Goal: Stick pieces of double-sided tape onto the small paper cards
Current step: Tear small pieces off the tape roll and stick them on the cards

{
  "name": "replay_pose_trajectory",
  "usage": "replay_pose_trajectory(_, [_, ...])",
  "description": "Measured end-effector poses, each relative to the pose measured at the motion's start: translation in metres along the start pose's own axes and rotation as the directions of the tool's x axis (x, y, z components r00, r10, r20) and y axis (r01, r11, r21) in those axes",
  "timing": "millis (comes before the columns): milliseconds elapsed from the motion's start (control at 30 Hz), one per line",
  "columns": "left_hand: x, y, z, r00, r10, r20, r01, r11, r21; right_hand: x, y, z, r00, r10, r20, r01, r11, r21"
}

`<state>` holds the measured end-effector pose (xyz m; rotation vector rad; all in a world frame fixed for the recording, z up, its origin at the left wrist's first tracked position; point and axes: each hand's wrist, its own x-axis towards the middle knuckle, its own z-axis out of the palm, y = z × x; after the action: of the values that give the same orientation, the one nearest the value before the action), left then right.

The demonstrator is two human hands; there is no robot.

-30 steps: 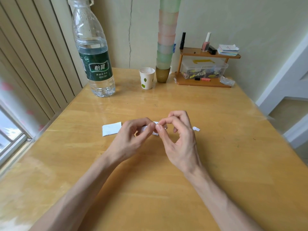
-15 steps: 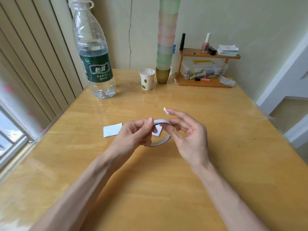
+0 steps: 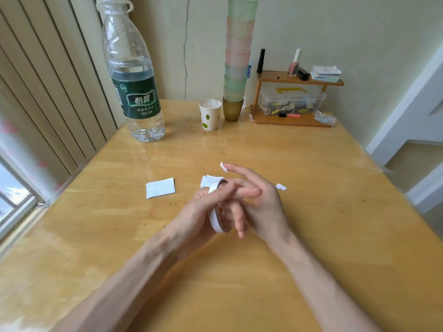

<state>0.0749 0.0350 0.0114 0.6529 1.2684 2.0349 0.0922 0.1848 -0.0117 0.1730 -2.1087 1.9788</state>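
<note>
Double-sided tape roll (image 3: 214,218) sits at the centre of the head view, standing on edge between your two hands just above the worktop (image 3: 335,248). Your left hand (image 3: 191,212) grasps it, with fingers and thumb wrapped over the white band. The roll's upper rim shows just above them and its lower curve shows below.

Your right hand (image 3: 263,207) is released. Its fingers are loose and spread, the forefinger is stretched towards the top of the frame, and the lower fingers point down beside the roll. A small piece of tape (image 3: 223,166) clings to the tip of that forefinger, raised off the wood.

One paper card (image 3: 160,188) lies flat on the worktop to the left of your hands, apart from them. A second card (image 3: 208,181) lies just above your left hand, partly hidden by the roll and your fingers. A white scrap (image 3: 281,187) lies just right of your right hand.

Along the far edge of the worktop, a large water bottle (image 3: 136,92) stands at upper left and a paper cup (image 3: 209,115) stands to its right. A tall stack of coloured cups (image 3: 237,56) rises just beside the paper cup. At upper right, a wooden rack (image 3: 294,122) holds a clear plastic box (image 3: 292,101) on its lower level. A nail polish bottle (image 3: 294,64) and a pile of papers (image 3: 326,73) rest on its upper shelf.
</note>
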Motion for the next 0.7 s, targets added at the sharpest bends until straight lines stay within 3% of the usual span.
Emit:
replay_pose_trajectory(133, [0.000, 0.008, -0.004, 0.997, 0.047, -0.059, -0.058, 0.979, -0.194, 0.000, 0.002, -0.001, 0.997, 0.044, -0.067, -0.048, 0.997, -0.052])
replay_pose_trajectory(234, [0.000, 0.006, -0.013, 0.986, 0.144, -0.079, -0.147, 0.988, -0.035, 0.001, -0.001, -0.006, 0.982, 0.052, -0.183, -0.059, 0.998, -0.032])
replay_pose_trajectory(334, [0.002, 0.005, -0.018, 0.951, 0.258, -0.171, -0.213, 0.946, 0.245, 0.001, -0.004, -0.008, 0.957, 0.060, -0.283, -0.065, 0.998, -0.007])
replay_pose_trajectory(434, [0.006, 0.001, -0.019, 0.914, 0.314, -0.256, -0.162, 0.862, 0.480, 0.002, -0.003, -0.010, 0.950, 0.137, -0.280, -0.119, 0.990, 0.078])
replay_pose_trajectory(534, [0.007, -0.005, -0.023, 0.878, 0.319, -0.358, -0.096, 0.848, 0.521, 0.002, -0.004, -0.010, 0.959, 0.181, -0.216, -0.153, 0.978, 0.142])
replay_pose_trajectory(701, [0.009, -0.008, -0.026, 0.857, 0.330, -0.397, -0.091, 0.853, 0.514, 0.000, -0.004, -0.007, 0.973, 0.179, -0.143, -0.161, 0.978, 0.130])
